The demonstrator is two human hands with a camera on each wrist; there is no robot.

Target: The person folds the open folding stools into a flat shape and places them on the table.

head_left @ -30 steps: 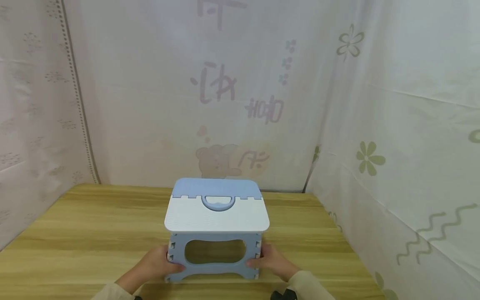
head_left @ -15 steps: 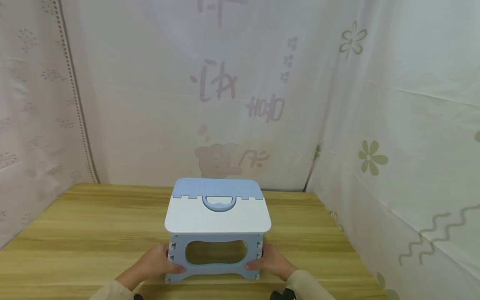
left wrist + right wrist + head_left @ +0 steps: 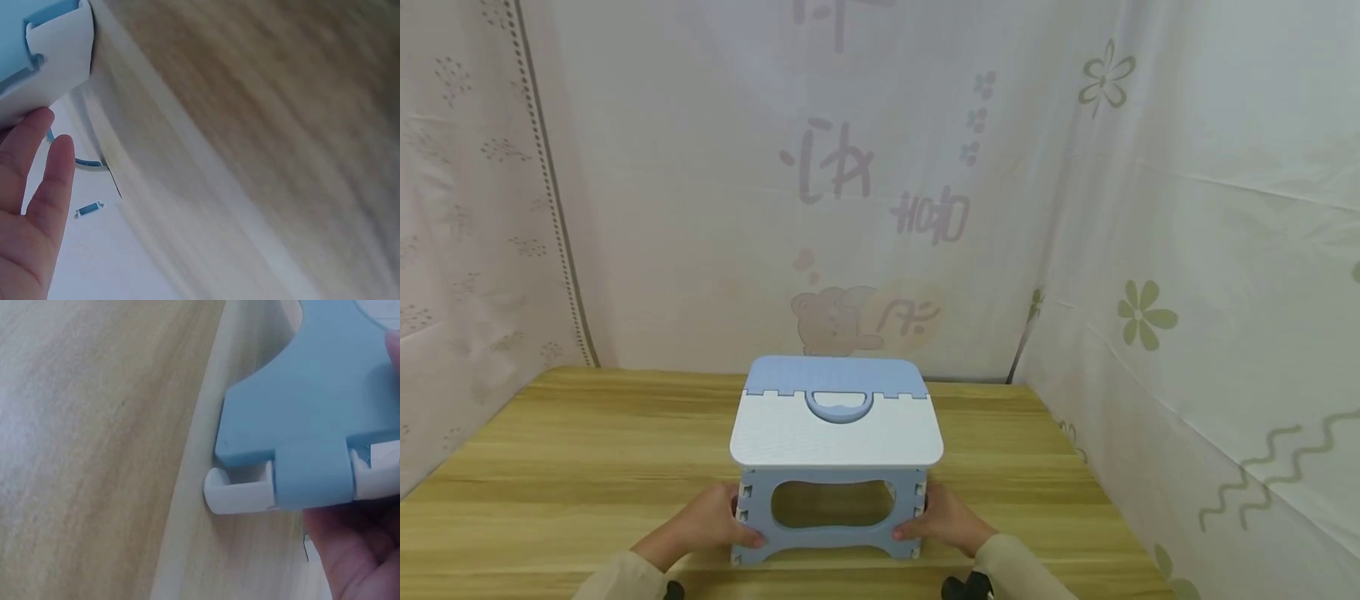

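A blue-and-white folding step stool [image 3: 838, 437] stands upright and unfolded on the wooden table, its carry handle [image 3: 838, 408] lying in the top. My left hand [image 3: 711, 521] holds the lower left side of the stool, thumb across the blue front panel. In the left wrist view, two fingers [image 3: 56, 187] of that hand show beside the white leg edge. On the other side, my right hand [image 3: 947, 521] grips the lower right edge, its thumb also on the front panel. The right wrist view shows fingers [image 3: 344, 550] behind the hinged blue leg [image 3: 312, 394]. Most fingertips are hidden.
The wooden table [image 3: 587, 467] extends to both sides of the stool and behind it. A patterned cloth [image 3: 700, 208] hangs along the back edge. More cloth [image 3: 1225, 250] closes off the right side and the left.
The camera view has shifted very slightly. Both hands keep their hold at the stool's sides, and the stool stands in the same place.
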